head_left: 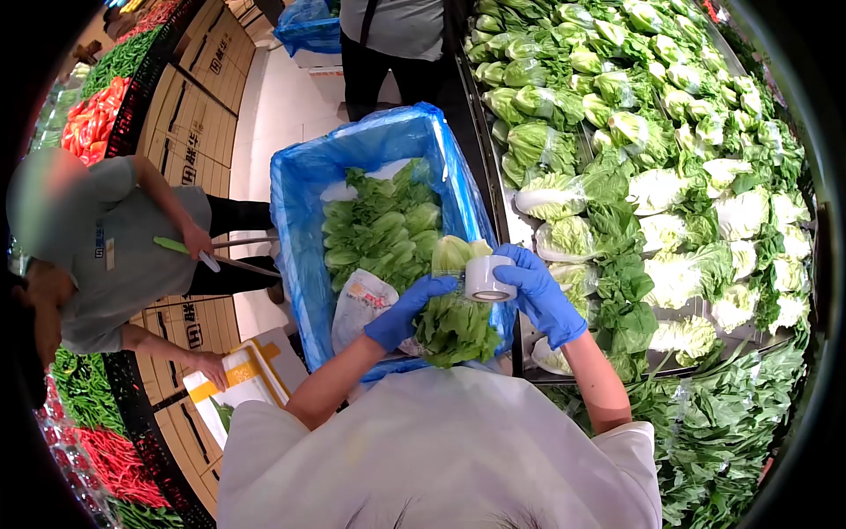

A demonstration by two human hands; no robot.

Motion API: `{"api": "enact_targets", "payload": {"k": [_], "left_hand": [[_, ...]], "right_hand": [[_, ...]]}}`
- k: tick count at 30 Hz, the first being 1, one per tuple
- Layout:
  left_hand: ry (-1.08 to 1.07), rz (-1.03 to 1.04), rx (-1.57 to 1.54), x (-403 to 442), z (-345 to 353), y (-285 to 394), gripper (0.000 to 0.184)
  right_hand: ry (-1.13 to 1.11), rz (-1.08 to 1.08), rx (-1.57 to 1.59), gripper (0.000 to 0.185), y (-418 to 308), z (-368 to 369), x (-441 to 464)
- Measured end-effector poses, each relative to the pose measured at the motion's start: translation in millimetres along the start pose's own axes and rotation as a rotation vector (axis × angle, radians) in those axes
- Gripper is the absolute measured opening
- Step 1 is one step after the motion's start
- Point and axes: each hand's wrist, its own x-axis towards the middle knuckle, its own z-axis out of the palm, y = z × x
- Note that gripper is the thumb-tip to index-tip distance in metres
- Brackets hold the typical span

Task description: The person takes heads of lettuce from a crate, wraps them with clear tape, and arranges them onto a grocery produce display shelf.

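Observation:
My left hand (404,315), in a blue glove, is closed round a head of lettuce (456,331). The lettuce has its pale stem end pointing away from me and its leafy end near my chest. A roll of tape (483,280) is gripped in my right hand (548,298), also gloved in blue, right beside the lettuce. Whether a strip of tape runs from the roll to the lettuce is hard to make out. Below both hands stands a crate lined with blue plastic (304,256), with more lettuce heads (388,229) and a crumpled white bag (359,309) in it.
To the right, a display shelf carries rows of lettuce (538,145), Chinese cabbage (656,189) and leafy greens (723,423). A person in grey (132,212) stands at the left, one hand on a white box (247,383). Another person (392,44) stands beyond the crate.

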Motion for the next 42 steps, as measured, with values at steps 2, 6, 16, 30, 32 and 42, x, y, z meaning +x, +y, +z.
{"api": "enact_targets", "payload": {"k": [2,6,16,30,32,42], "left_hand": [[0.034,-0.010,-0.077,-4.4,2.3,-4.2,0.053],[0.009,0.001,-0.180,-14.8,14.7,-5.2,0.055],[-0.053,-0.031,-0.351,-34.4,24.8,2.2,0.057],[-0.080,-0.012,-0.500,-34.5,31.8,-21.4,0.061],[-0.096,0.014,-0.463,-34.7,29.5,-20.5,0.061],[-0.153,0.007,0.325,-40.0,38.5,18.9,0.066]], "right_hand": [[-0.013,-0.006,-0.018,0.026,-5.9,2.1,-5.5],[-0.073,-0.046,0.066,0.026,-14.4,4.9,-18.7],[-0.256,-0.232,0.474,0.034,7.1,8.0,-23.0],[-0.666,-0.610,1.041,0.040,32.4,11.5,-16.1],[-0.635,-0.586,1.102,0.039,29.6,19.4,-22.7],[-0.247,-0.213,0.484,0.041,10.4,13.4,-33.5]]}}
